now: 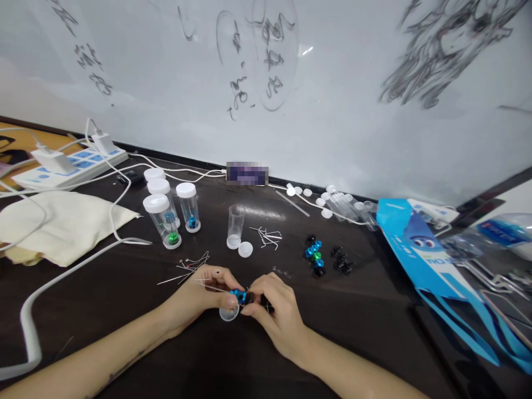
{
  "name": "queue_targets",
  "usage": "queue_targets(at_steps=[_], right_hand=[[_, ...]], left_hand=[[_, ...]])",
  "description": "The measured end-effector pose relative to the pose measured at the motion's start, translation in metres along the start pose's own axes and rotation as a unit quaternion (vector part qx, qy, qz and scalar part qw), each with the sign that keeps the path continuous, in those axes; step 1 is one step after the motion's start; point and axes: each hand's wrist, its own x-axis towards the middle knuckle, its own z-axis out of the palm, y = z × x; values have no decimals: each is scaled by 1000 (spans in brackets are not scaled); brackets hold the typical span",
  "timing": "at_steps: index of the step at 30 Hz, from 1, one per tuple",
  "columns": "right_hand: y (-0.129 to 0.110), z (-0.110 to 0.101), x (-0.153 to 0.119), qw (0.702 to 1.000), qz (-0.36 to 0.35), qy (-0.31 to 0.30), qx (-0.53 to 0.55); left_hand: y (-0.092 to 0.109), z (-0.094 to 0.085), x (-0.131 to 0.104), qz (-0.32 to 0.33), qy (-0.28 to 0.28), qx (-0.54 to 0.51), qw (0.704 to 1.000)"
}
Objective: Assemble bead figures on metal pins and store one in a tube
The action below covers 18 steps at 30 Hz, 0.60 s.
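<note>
My left hand (210,291) pinches a small blue metal part (238,295) between thumb and fingers. A thin wire runs from that part back across the palm. On its right side sits a small black piece (249,297), which the closed fingers of my right hand (278,305) grip. Exactly how the two pieces join is too small to tell. Just below the left thumb is a round translucent cap or cup (229,312), partly covered. Thin metal pins with coloured ends (193,266) lie beyond my left hand. Bent silver wires (268,237) lie farther back.
Capped clear tubes (188,208) stand at left; an uncapped tube (236,227) stands mid-table beside a white cap (245,249). Blue, green and black parts (316,256) lie at right, near black pieces (341,260). A power strip (78,166), cables, cloth (62,227) and blue packaging (399,238) flank the table.
</note>
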Motion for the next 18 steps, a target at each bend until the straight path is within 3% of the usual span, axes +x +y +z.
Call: queue_targets(at_steps=[4,10,18], right_hand=[[-1,0,0,1000,17,-15,-8],[-1,2,0,999,-32,22,10],[-2,-2,-1,998,45,-34,-3]], left_hand=[[-1,0,-1,2,-6,2,1000],[0,-2,1,8,8,-3,1000],[0,0,0,12,20,-7,1000]])
